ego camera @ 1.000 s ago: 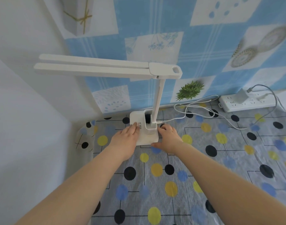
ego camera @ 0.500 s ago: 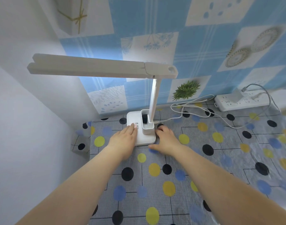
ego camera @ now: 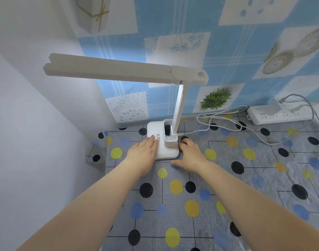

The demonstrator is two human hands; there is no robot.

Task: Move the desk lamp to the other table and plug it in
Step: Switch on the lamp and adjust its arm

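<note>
Both hands at the foot of the desk lamp (ego camera: 162, 140), which stands on the spotted table (ego camera: 191, 205) near the wall corner.

The left hand (ego camera: 143, 153) lies flat, fingers straight, on the base's left side; the right hand (ego camera: 190, 153) rests just beside its right edge, fingers loosely bent, holding nothing.

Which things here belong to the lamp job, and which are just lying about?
Job:
white folding-arm desk lamp
its white cable
white power strip
left hand, flat on the base
right hand, beside the base

Lying about:
small black object in the lamp's cup
dotted grey tablecloth
</note>
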